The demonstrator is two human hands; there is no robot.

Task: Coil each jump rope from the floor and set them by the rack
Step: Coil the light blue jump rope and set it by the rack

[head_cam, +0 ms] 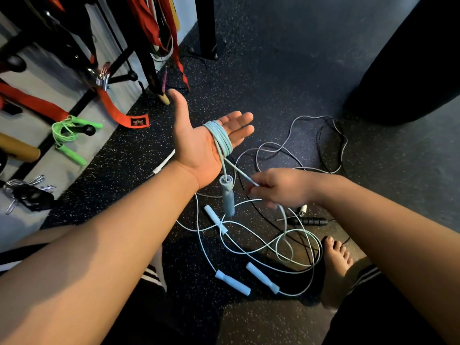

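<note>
The left hand (199, 143) is held palm-up and flat, fingers spread and pointing toward 2 o'clock, thumb toward 12. Several turns of a pale blue rope (220, 138) are wound around the fingers, and one handle (227, 197) of that rope hangs down from the heel of the palm, not touching the floor as far as can be seen. The hand is not gripping — the coil simply sits around it.

The right hand (278, 189), at 4 o'clock from the left, is pinched shut on the free strand of the same rope, which runs taut from the coil to its fingertips and then drops to the floor (273, 70).

Below both hands, more pale blue cord (249, 247) lies in loose, crossing loops on the dark speckled floor, with three blue handles among them: one (215, 219) just under the hanging handle, two (232, 282) near 6 o'clock. A black rope (331, 143) loops out toward 2 o'clock, and a black handle (311, 221) lies just past the right hand. A bare foot (336, 267) rests at 5 o'clock beside the loops.

At 9 o'clock a green rope (69, 135), already bundled, lies by the rack (124, 56), whose straps and bands hang toward 11 o'clock.
</note>
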